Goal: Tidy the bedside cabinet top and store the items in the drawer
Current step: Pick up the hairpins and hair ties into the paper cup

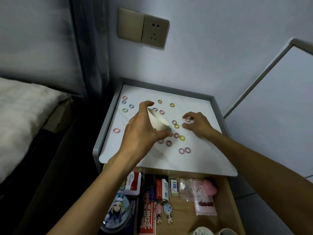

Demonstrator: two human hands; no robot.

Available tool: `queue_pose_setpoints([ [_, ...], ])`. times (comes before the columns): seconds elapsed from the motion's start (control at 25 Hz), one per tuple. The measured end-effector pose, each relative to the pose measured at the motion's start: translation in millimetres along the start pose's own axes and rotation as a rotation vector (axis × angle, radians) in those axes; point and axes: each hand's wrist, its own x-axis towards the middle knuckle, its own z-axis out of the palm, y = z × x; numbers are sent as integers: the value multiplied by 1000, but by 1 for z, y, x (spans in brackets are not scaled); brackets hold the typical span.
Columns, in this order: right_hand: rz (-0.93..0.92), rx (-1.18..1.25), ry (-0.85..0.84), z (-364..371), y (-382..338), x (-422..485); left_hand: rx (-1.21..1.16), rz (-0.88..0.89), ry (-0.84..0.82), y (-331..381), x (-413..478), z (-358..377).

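Observation:
Several small coloured hair rings lie scattered over the white cabinet top (199, 155), among them a pink ring (116, 130) at the left and a yellow ring (182, 138) near the middle. My left hand (144, 128) grips a white paper cup (157, 121), tipped on its side with its mouth toward the far left and its base down near the rings. My right hand (197, 123) hovers with curled fingers over a pink ring (187, 119), fingertips touching it. The drawer (225, 199) below stands open.
The open drawer holds tins, a round anime badge (116, 211), keychain charms (165, 212), a red packet, plastic bags and a pink plush (209, 187). A bed (22, 116) lies to the left. A wall socket (154, 32) sits above the cabinet, whose rim (108, 119) is raised.

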Motion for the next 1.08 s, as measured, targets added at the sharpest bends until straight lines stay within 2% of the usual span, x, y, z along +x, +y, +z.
queue_pose_setpoints([
  [0.16,-57,27,45,8,-14,-5,8,1,-2,-1,1,1],
  [0.4,-13,33,35,1,-14,-7,20,-4,-14,0,0,0],
  [0.56,-45,217,81,-28,-43,-14,16,3,-22,-1,0,0],
  [0.68,-216,424,-82,-51,-95,-41,2,9,-16,-1,1,2],
  [0.8,-410,374,-286,-53,-141,-76,-40,15,5,-2,3,5],
  [0.92,-489,367,-374,-52,-155,-90,-44,26,38,-2,3,4],
  [1.0,-459,495,-289,-54,-149,-82,-41,8,59,-3,3,-1],
  [1.08,-357,554,-131,-50,-128,-62,-34,-3,88,-5,3,-5],
])
